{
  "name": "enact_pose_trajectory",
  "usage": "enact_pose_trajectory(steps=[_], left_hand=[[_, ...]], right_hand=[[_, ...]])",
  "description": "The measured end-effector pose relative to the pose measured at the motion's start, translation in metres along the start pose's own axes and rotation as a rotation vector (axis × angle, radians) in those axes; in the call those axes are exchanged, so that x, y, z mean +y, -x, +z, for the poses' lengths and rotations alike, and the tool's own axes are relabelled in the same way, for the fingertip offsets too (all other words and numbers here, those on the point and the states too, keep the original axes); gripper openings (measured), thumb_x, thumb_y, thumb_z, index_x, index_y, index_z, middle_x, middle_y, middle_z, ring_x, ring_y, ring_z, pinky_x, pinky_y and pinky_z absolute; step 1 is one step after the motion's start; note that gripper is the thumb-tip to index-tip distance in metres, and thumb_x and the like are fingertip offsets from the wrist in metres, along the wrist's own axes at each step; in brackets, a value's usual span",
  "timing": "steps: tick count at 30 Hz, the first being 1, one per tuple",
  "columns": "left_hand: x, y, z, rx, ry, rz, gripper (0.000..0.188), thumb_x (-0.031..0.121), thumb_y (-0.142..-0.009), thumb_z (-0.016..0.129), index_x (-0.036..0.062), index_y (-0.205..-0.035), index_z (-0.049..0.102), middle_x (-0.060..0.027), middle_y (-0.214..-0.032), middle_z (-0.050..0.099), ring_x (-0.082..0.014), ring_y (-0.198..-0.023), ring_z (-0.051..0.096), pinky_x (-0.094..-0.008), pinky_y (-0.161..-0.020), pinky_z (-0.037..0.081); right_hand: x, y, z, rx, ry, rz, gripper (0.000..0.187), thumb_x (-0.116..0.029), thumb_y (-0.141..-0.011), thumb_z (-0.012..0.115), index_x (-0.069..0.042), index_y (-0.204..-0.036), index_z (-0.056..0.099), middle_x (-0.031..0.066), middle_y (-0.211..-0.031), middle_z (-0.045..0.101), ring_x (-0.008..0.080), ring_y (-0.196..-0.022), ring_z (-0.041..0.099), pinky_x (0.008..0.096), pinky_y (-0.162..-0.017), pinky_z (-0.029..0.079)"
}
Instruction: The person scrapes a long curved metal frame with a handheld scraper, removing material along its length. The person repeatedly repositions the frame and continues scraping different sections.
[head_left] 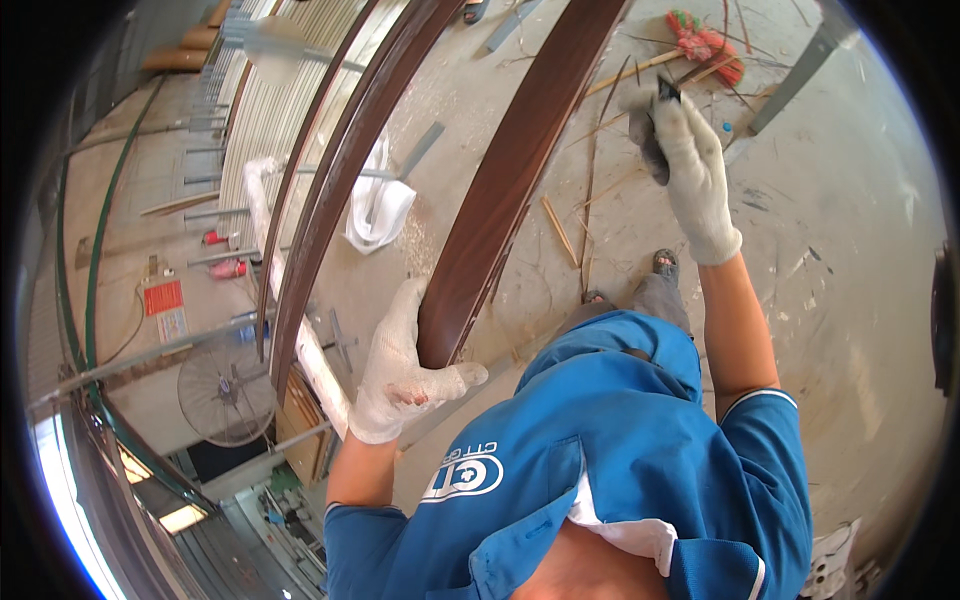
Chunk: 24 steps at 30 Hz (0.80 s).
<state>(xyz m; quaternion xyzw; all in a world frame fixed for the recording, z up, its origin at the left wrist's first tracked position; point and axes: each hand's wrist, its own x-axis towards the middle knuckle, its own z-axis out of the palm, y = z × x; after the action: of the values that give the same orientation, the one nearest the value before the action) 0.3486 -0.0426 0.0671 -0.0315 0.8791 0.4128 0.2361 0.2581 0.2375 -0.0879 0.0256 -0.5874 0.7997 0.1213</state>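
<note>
A long dark brown plank (pixel 500 200) with a wood-grain face runs from my left hand up to the top edge. My left hand (pixel 400 375), in a white work glove with a reddish-brown stain, grips its near end, thumb on one side and fingers on the other. To the right of the plank, my right hand (pixel 690 165), also gloved, is raised and closed round a small black tool (pixel 668 90). Only the tool's dark tip shows clearly; the fingers hide the rest, so its kind is unclear. The tool is apart from the plank.
More brown strips (pixel 350 180) lie on a rack at the left, beside stacked pale profiles (pixel 270 110). White wrapping (pixel 380 205) hangs there, near a round fan (pixel 228 395). Wood slivers (pixel 560 232) and a red broom head (pixel 710 50) lie on the floor. A metal leg (pixel 795 80) stands far right.
</note>
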Motion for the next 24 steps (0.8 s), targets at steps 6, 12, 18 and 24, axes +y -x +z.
enact_pose_trajectory(steps=[6, 12, 18, 24], left_hand=[[0.006, -0.004, 0.001, 0.002, 0.128, 0.076, 0.091, 0.018, -0.054, 0.093, -0.0049, -0.132, 0.051, -0.0102, -0.120, 0.060, -0.0194, -0.107, 0.056, -0.0325, -0.097, 0.045], [0.002, -0.007, -0.002, -0.017, 0.097, 0.057, 0.091, 0.027, -0.054, 0.097, -0.0038, -0.127, 0.052, -0.0079, -0.111, 0.060, -0.0164, -0.101, 0.055, -0.0303, -0.090, 0.046], [-0.001, -0.007, -0.008, -0.024, -0.004, 0.049, 0.086, 0.030, -0.053, 0.098, -0.0026, -0.120, 0.054, -0.0039, -0.100, 0.058, -0.0140, -0.091, 0.052, -0.0285, -0.082, 0.045], [0.006, -0.007, -0.006, -0.008, 0.104, -0.026, 0.085, 0.025, -0.052, 0.098, -0.0026, -0.119, 0.053, -0.0035, -0.102, 0.059, -0.0127, -0.091, 0.053, -0.0283, -0.083, 0.045]], right_hand=[[0.012, 0.004, 0.015, 0.003, -0.215, 0.124, 0.031, -0.036, -0.109, 0.050, -0.009, -0.120, 0.061, -0.0044, -0.078, 0.057, 0.0009, -0.063, 0.042, 0.0185, -0.056, 0.034], [0.020, -0.018, 0.009, 0.013, -0.306, 0.214, 0.034, -0.040, -0.109, 0.047, -0.008, -0.110, 0.058, 0.0028, -0.082, 0.061, 0.0067, -0.061, 0.048, 0.0212, -0.051, 0.037], [0.022, -0.025, 0.015, -0.031, -0.378, 0.060, 0.034, -0.040, -0.110, 0.043, -0.009, -0.115, 0.056, 0.0012, -0.072, 0.059, 0.0035, -0.049, 0.041, 0.0202, -0.045, 0.034], [0.020, -0.039, 0.027, -0.037, -0.528, 0.165, 0.023, -0.032, -0.109, 0.045, -0.011, -0.110, 0.055, 0.0006, -0.070, 0.059, 0.0032, -0.047, 0.043, 0.0194, -0.041, 0.032]])
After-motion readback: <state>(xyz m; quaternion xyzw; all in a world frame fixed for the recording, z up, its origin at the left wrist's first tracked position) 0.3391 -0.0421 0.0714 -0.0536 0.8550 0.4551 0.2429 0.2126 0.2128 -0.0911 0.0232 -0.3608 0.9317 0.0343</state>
